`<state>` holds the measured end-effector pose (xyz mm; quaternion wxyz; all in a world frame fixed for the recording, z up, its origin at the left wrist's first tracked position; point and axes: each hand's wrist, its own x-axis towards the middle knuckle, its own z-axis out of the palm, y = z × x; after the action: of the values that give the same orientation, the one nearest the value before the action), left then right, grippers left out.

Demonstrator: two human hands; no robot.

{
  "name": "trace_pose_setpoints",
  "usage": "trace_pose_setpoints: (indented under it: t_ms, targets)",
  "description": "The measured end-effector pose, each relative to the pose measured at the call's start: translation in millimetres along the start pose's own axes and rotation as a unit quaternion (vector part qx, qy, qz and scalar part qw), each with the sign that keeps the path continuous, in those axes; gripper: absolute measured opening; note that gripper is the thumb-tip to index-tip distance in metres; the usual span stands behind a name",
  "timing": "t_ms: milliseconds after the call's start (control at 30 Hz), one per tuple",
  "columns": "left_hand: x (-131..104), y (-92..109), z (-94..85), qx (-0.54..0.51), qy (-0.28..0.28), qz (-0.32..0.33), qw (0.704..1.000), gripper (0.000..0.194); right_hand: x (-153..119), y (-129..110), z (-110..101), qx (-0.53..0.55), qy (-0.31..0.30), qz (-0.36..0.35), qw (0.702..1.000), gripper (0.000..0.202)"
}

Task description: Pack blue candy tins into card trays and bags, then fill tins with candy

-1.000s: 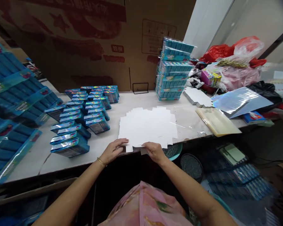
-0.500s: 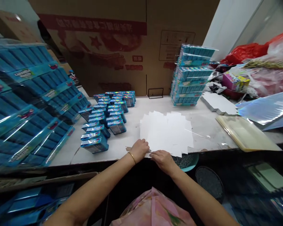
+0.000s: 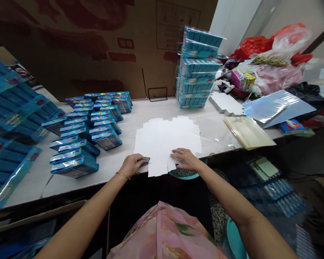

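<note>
Cardboard [image 3: 97,46], brown and printed in red, is stood upright as a tall panel behind the pale desk [image 3: 129,124], whose far part is backed by it. At the far left, large blue display trays [image 3: 24,104] are piled, partly cut off by the view. Toward the right of the panel, clear-wrapped teal trays [image 3: 196,73] are stacked on the desk, and beyond them red and clear plastic bags [image 3: 270,50] are heaped. Left of centre, small blue boxes [image 3: 75,144] are set in uneven rows. Iridescent sheets [image 3: 280,108] are laid at the right, overlapping one another, with cream-coloured sheets [image 3: 250,133] placed just beside them. In the middle, by the near edge, white cut card sheets [image 3: 164,136] are spread in an overlapping, ragged-edged layer. Below that edge, a teal tub [image 3: 186,177] is partly hidden. The hands are kept apart: the right hand [image 3: 185,159] is laid on the card sheets with its fingers parted, while the left hand [image 3: 131,164] is closed at their near left corner, where a small flat piece [image 3: 146,159] with a blue edge is pinched at the fingertips. A thin gold bracelet [image 3: 123,175] is worn on the left wrist.
</note>
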<state>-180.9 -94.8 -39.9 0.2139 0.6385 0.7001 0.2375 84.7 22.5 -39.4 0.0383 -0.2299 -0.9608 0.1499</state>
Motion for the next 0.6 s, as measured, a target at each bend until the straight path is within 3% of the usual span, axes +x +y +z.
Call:
trace_pose_setpoints:
  t_ms: [233,400,533,600]
  targets:
    - [4,5,-17.5,-0.094,0.065,-0.021,0.993,0.025,2,-8,-15,0.075,-0.031,-0.002,0.997,0.066]
    - [5,2,-25.9,-0.177,0.101,-0.084,0.975,0.029,13,-13,-21,0.123,0.049,-0.034,0.991,0.055]
    - [2,-11,-19.0,-0.224,0.113,-0.137,0.958,0.031,14,-11,-7,0.154,0.100,-0.075,0.980,0.058]
    - [-1,-15,-15.5,-0.216,0.098,-0.135,0.962,0.030,14,-9,1,0.157,0.121,-0.082,0.977,0.046]
